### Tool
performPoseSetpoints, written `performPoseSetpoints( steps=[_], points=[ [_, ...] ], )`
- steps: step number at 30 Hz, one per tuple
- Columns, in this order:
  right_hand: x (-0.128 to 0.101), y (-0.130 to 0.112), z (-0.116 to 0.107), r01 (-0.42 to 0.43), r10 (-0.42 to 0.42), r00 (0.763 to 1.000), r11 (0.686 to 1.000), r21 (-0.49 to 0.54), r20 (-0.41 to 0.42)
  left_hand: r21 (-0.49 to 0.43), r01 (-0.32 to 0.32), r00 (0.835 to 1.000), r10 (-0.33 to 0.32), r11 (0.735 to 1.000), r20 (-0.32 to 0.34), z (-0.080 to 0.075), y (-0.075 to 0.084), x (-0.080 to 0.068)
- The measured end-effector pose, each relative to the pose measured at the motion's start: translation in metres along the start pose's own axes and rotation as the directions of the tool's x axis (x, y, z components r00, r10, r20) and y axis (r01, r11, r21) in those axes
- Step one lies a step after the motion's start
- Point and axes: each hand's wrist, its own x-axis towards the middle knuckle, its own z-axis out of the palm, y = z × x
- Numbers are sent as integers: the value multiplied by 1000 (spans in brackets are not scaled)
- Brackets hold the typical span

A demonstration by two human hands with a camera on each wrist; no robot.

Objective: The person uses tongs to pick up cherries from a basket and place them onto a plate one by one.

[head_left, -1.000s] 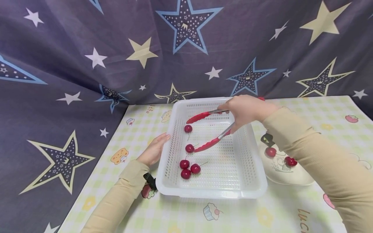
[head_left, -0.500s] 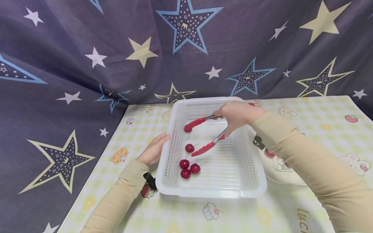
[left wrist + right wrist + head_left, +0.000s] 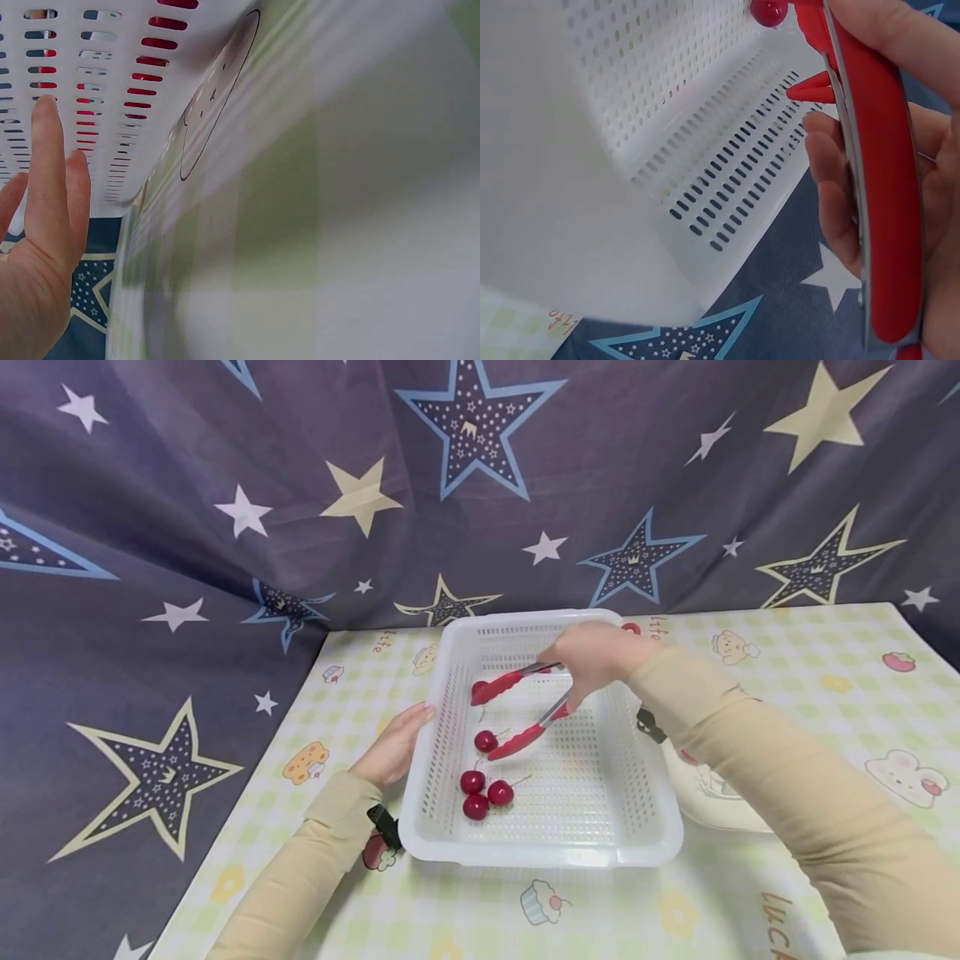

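Note:
My right hand [image 3: 596, 658] grips red-tipped metal tongs [image 3: 519, 742] over a white perforated basket [image 3: 540, 855]. The tong arms are spread apart. One tip overlaps the farthest cherry [image 3: 478, 687]; the other lies just right of and below a second cherry [image 3: 486, 742]. Nearer the front, a cluster of three cherries [image 3: 500, 792] rests on the basket floor. In the right wrist view, fingers and thumb wrap the red handle [image 3: 885, 202]. My left hand [image 3: 396, 745] is against the basket's left side, its fingers straight along the slotted wall in the left wrist view.
A cream plate [image 3: 723, 810] stands right of the basket, partly hidden under my right sleeve, with a bit of red fruit [image 3: 687, 757] showing. A checked cloth [image 3: 360, 693] covers the table. Behind hangs a dark star-patterned curtain [image 3: 285, 510].
The right hand has moved left and slightly toward me with the tongs. Their far tip has come down over the farthest cherry. The left hand has stayed at the basket.

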Motion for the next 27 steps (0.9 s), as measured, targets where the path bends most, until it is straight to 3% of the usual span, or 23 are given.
performPoseSetpoints(
  steps=[12, 27],
  points=[
    [5, -8, 4, 98, -100, 995, 992, -75, -14, -4, 17, 1000, -17, 1000, -20, 0, -1, 0],
    [6, -10, 7, 109, -110, 994, 991, -78, -4, -15, 5, 1000, -5, 1000, -11, -1, -2, 0]
  ],
)
